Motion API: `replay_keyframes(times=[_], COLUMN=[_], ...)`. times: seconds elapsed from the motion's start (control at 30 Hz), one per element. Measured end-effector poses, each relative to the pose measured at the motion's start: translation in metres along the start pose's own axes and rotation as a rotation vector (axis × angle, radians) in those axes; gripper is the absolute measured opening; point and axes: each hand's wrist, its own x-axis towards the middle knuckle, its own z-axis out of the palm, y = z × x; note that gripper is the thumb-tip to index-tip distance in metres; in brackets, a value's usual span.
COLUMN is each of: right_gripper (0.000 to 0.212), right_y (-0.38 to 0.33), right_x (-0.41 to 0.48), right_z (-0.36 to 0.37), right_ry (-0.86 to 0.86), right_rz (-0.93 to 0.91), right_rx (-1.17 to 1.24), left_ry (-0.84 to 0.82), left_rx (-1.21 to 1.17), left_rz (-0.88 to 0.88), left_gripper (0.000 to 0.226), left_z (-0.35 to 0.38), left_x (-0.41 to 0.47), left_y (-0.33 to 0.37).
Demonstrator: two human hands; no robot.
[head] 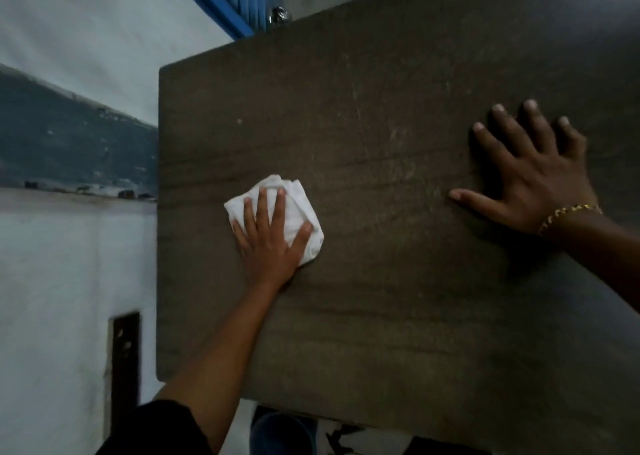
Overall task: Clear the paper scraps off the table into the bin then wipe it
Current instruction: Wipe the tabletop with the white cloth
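Note:
A dark brown wooden table (pixel 398 299) fills most of the view. My left hand (pixel 270 236) presses flat, fingers straight, on a crumpled white cloth (pixel 301 209) lying on the table's left half. My right hand (pixel 530 174) rests palm down with spread fingers on the bare table surface at the right; a gold bracelet circles its wrist. Faint pale streaks mark the wood between the two hands. No paper scraps show on the table.
The rim of a blue bin (pixel 282 432) peeks out below the table's near edge. A pale wall with a dark band (pixel 69 136) runs along the left. A blue frame (pixel 221 1) stands beyond the table's far corner.

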Motion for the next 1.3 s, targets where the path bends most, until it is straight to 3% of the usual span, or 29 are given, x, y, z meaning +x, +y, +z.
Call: replay_keyframes(times=[0.47,0.57,0.77,1.13,1.3], right_gripper=[0.101,0.102,0.100,0.100,0.100], right_y=[-0.005,-0.007,-0.009,-0.004,-0.003], right_x=[-0.040,-0.042,-0.039,-0.034,-0.033], right_z=[0.004,0.003,0.002,0.004,0.005], right_ry=[-0.043,-0.032,-0.051,-0.109,-0.087], right_rz=[0.087,0.088,0.121,0.159,0.162], right_rx=[0.024,0.041,0.028,-0.039,-0.041], left_ry=[-0.241,-0.267,-0.188,0.068,0.022], left_rx=[-0.010,0.001,-0.024,-0.023,-0.063], left_rz=[-0.021,-0.055,-0.045,0.069,0.074], left_gripper=[0.092,0.091,0.091,0.082,0.087], left_z=[0.022,0.025,0.015,-0.016,-0.039], left_x=[-0.254,-0.267,-0.176,0.102,0.219], left_y=[-0.006,-0.004,0.006,0.042,0.073])
